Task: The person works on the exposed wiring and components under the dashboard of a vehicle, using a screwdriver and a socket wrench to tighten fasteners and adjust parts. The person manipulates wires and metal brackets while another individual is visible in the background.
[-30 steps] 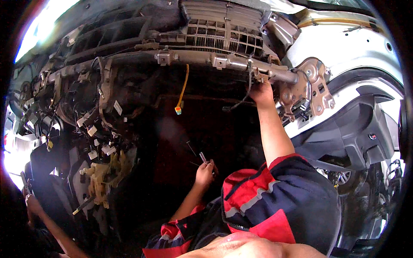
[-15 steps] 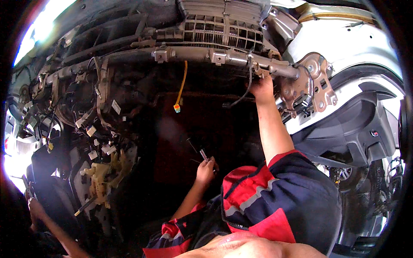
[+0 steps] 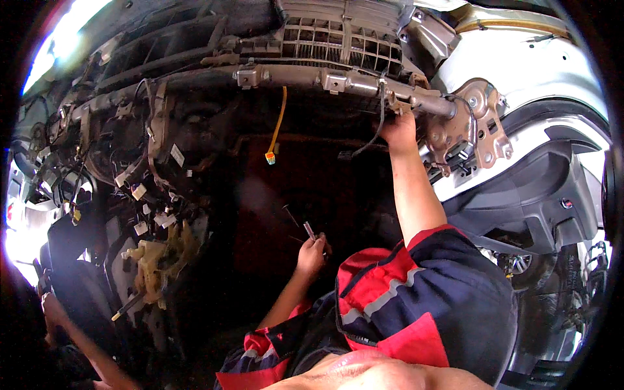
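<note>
My left hand (image 3: 312, 255) is closed around a slim hand tool with a shiny silver cylindrical end (image 3: 309, 230). Thin dark rods show beside that end; its exact kind I cannot make out. My right hand (image 3: 399, 130) reaches up to the right part of a metal dashboard cross beam (image 3: 292, 77), at a small bracket (image 3: 402, 104). Its fingers are hidden in shadow behind the bracket. A dark cable (image 3: 379, 123) hangs down just left of that hand. Further left, a yellow wire with a connector (image 3: 271, 158) dangles from the beam.
A brown metal end plate (image 3: 481, 123) joins the beam on the right, near an open car door (image 3: 539, 201). Loose wiring connectors (image 3: 139, 191) and a yellowish plastic part (image 3: 156, 263) hang at left. Another person's arm (image 3: 78, 335) enters at lower left.
The view has shifted slightly, so the beam and hanging wires sit a little further right. Both my hands keep nearly the same places.
</note>
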Demonstrator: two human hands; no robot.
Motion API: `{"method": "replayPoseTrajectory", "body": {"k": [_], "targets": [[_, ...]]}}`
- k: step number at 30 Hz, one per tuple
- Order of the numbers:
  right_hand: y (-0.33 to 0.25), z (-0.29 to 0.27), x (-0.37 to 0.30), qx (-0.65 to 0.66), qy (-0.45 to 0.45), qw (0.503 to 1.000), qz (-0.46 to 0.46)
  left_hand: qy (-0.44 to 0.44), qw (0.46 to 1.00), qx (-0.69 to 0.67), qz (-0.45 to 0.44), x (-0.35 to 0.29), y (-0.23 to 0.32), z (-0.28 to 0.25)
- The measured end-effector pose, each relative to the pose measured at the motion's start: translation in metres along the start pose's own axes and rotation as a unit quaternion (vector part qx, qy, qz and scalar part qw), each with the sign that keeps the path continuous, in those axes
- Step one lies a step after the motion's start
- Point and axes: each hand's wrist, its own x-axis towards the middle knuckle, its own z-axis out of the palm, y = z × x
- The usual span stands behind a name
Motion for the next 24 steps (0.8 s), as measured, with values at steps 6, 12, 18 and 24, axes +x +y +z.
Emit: {"method": "replayPoseTrajectory", "body": {"k": [6,12,18,24], "targets": [[0.004,-0.001,-0.001,-0.02,-0.011,1.0,-0.021,-0.007,1.0,0.006,-0.007,0.003,-0.004,-0.003],[-0.004,0.014,-0.008,-0.027,0.071,0.996,0.052,0.0,1.0,0.009,-0.011,0.002,-0.005,-0.003],[0.001,0.008,-0.005,-0.035,0.069,0.997,-0.023,-0.008,1.0,-0.014,-0.025,-0.003,0.009,0.001],[0.001,0.026,-0.015,-0.016,0.099,0.994,0.047,-0.022,0.999,-0.02,-0.033,0.003,-0.004,-0.007]]}}
